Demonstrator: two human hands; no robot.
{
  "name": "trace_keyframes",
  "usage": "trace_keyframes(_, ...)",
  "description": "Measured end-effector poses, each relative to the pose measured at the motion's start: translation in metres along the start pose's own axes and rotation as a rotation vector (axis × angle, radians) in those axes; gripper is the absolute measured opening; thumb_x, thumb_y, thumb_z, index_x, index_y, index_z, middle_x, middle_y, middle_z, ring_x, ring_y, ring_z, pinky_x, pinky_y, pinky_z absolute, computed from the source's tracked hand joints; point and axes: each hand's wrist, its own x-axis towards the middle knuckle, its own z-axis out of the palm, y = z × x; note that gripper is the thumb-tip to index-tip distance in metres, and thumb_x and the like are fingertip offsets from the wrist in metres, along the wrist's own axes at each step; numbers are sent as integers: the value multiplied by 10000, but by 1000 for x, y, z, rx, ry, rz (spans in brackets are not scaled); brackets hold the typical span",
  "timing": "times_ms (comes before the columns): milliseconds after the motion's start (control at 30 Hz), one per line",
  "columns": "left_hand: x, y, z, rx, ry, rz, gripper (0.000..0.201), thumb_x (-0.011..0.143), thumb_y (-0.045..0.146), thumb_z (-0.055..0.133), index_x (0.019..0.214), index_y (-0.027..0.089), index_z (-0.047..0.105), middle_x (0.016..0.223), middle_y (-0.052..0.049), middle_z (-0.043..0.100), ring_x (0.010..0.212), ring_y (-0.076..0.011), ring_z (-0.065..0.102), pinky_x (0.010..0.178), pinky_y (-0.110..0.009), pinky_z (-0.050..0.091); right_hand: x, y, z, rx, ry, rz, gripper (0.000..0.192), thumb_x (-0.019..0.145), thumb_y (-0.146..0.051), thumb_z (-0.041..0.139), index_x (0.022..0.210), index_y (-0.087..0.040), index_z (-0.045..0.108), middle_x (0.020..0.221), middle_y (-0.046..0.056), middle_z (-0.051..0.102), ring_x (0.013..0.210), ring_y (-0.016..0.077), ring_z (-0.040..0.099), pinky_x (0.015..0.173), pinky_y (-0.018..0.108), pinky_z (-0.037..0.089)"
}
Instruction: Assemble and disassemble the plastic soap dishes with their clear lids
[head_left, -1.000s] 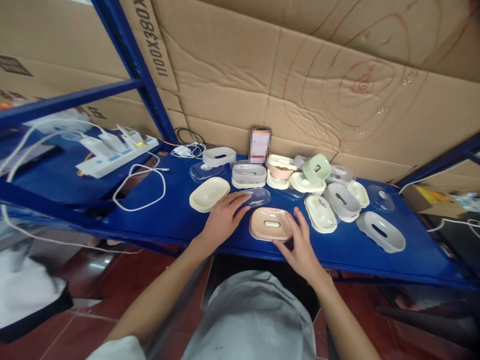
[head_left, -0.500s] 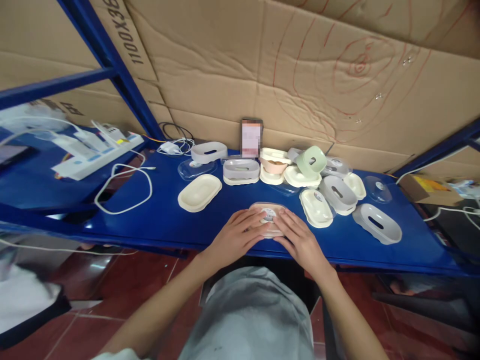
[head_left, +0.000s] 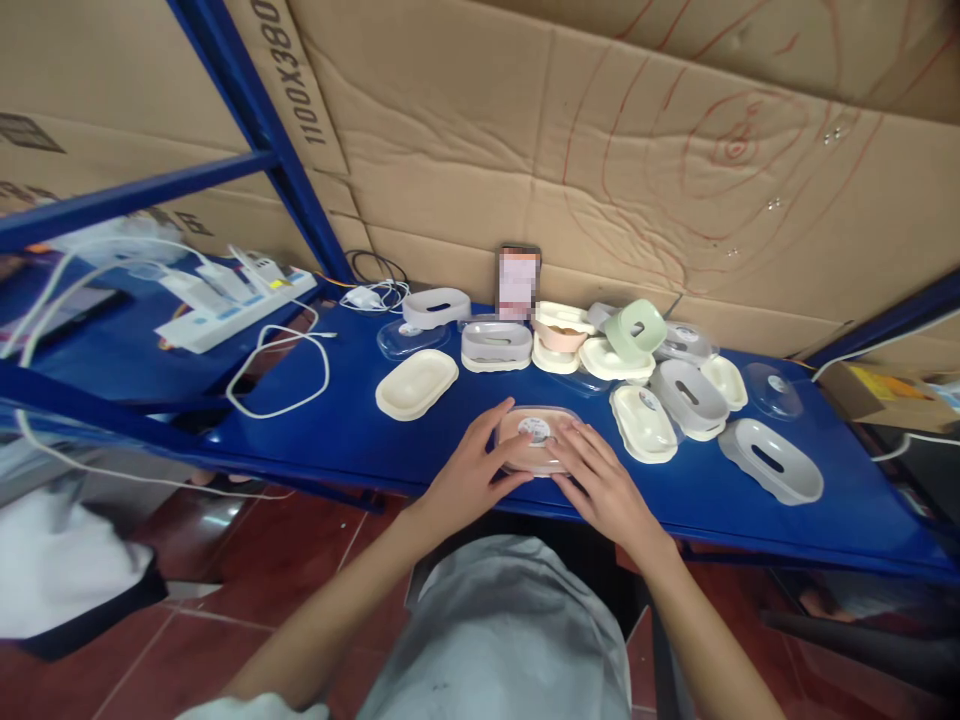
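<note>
from the head view, my left hand (head_left: 469, 480) and right hand (head_left: 604, 487) have come together since a second ago, fingers spread flat on the clear lid (head_left: 537, 432) now seated over the pink soap dish (head_left: 534, 457) at the blue shelf (head_left: 337, 440) front edge. so the lid looks on; inside shows only a round sticker, and the cream tray (head_left: 417, 383) beyond lies bare.
</note>
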Motion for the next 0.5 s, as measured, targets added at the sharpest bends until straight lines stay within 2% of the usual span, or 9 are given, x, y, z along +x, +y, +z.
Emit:
trace_keyframes(133, -1, -1, 2, -40, -99, -42, 534, 1026, 320, 720, 1531, 278, 553, 1646, -178, 484, 1587, -348, 430, 1227, -601, 490, 1, 0, 0, 36, -6, 61, 709, 1082, -252, 604, 1724, -327, 314, 1680, 127, 496, 1611, 328, 399, 1250, 612, 482)
trace_keyframes(233, -1, 2, 3, -19, -115, -57, 524, 1060, 317, 662, 1565, 288, 526, 1673, -174, 446, 1612, -350, 392, 1243, -599, 474, 1, 0, 0, 55, 16, 69, 749, 1080, -254, 612, 1739, -338, 266, 1674, 124, 503, 1625, 323, 374, 1248, 588, 494)
trace_keyframes(367, -1, 5, 3, -21, -128, -66, 528, 1081, 287, 617, 1596, 288, 497, 1708, -165, 397, 1640, -340, 345, 1264, -562, 457, -4, 3, 0, 50, 44, 69, 750, 1063, -224, 637, 1723, -366, 310, 1645, 104, 542, 1597, 304, 427, 1252, 559, 497)
trace_keyframes(433, -1, 4, 3, -45, -131, -72, 525, 1079, 289, 620, 1592, 295, 506, 1703, -158, 409, 1635, -338, 356, 1273, -562, 444, -6, 5, 1, 40, 47, 90, 744, 1053, -229, 656, 1708, -390, 342, 1691, 97, 484, 1615, 317, 392, 1267, 587, 467)
trace_keyframes(500, -2, 3, 1, -87, -145, -71, 507, 1076, 299, 629, 1573, 312, 534, 1693, -145, 428, 1625, -332, 378, 1284, -560, 429, -7, 7, 3, 31, 48, 149, 769, 1028, -291, 710, 1701, -403, 355, 1782, 99, 318, 1656, 365, 289, 1285, 646, 405)
